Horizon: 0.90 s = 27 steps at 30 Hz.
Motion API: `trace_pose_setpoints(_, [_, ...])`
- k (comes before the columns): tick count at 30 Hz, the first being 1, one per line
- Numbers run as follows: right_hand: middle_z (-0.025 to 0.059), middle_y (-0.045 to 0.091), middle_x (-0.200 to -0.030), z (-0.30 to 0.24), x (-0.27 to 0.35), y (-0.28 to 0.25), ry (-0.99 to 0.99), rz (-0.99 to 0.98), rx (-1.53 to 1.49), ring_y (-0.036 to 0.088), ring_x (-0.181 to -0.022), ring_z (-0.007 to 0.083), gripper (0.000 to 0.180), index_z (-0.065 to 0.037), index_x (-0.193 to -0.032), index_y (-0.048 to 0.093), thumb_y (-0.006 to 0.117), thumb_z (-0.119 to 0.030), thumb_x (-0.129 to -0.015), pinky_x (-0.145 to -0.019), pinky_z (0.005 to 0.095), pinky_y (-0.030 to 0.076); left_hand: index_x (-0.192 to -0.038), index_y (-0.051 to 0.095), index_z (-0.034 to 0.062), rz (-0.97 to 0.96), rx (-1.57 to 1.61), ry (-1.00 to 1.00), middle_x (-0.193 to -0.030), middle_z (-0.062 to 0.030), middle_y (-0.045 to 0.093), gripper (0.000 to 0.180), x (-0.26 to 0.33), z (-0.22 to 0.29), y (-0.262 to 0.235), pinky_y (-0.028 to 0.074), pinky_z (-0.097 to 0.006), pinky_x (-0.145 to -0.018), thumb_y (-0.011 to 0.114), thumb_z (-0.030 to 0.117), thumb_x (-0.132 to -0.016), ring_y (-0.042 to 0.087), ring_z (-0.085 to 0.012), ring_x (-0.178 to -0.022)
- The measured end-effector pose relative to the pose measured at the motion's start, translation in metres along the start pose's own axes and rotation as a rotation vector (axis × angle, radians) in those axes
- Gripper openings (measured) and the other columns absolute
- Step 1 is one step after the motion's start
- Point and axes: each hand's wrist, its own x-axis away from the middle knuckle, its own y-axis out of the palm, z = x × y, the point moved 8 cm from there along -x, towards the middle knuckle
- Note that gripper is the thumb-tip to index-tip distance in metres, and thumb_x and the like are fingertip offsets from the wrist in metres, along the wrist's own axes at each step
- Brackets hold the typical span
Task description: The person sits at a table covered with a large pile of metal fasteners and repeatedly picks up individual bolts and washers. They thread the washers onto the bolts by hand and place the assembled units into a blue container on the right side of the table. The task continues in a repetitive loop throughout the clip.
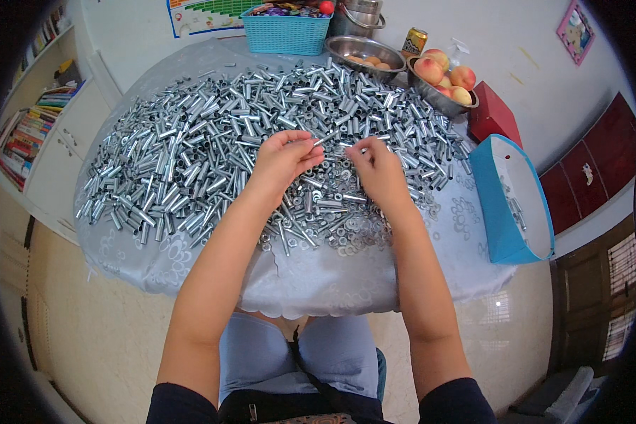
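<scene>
Silvery-grey patterned tablecloth covers the rounded table across the middle of the frame. Over it spreads a broad heap of metal sleeves, short shiny tubes lying at all angles from the left edge of the table to just right of centre. At the right of the frame, a blue-sided storage bin with a pale interior stands on the cloth, with some metal pieces inside. A turquoise woven-pattern basket filled with small packets sits at the top centre, and a dark red box rests at the upper right. Between them stand two steel bowls, one heaped with peaches, the other holding eggs. The person's left hand, near the centre, pinches a slim metal rod between thumb and fingers, its free end pointing up and right. The right hand, just beside it, has thumb and fingertips drawn close together; whether they grip anything cannot be told. A gold-and-dark can stands behind the bowls. Below the hands, metal nuts and flat washers lie scattered among the sleeves.
</scene>
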Motion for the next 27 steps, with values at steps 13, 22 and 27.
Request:
trace_pose_setpoints(13, [-0.0027,0.037,-0.062,0.014,-0.003,0.017,0.315,-0.012,-1.102,0.03,-0.046,0.0041,0.017,-0.006,-0.095,0.043,0.039,-0.022,-0.092,-0.041,0.0181,0.025,-0.099,0.049,-0.0035,-0.084,-0.123,-0.035,-0.089,-0.0104,0.057,0.018,0.005,-0.004,0.011,0.051,-0.031,-0.078,0.052,0.004,-0.083,0.059,-0.0173,-0.082])
trace_pose_setpoints(22, [-0.0012,0.041,-0.064,0.011,0.002,0.036,0.333,-0.208,-1.08,0.032,-0.047,0.0042,0.02,-0.004,-0.097,0.043,0.045,-0.022,-0.09,-0.041,0.0186,0.026,-0.098,0.05,-0.0029,-0.064,-0.127,0.03,-0.091,-0.0124,0.059,0.02,0.006,0.0,0.013,0.052,-0.028,-0.072,0.056,0.006,-0.082,0.061,-0.0175,-0.08])
trace_pose_setpoints(27, [-0.0019,0.039,-0.064,0.003,0.005,0.04,0.364,-0.31,-1.198,0.032,-0.051,0.0051,0.018,-0.004,-0.097,0.044,0.043,-0.02,-0.091,-0.046,0.019,0.028,-0.101,0.05,-0.0023,-0.007,-0.175,0.096,-0.087,-0.0117,0.061,0.027,0.011,0.018,0.013,0.053,-0.025,-0.066,0.061,0.009,-0.079,0.062,-0.0165,-0.075])
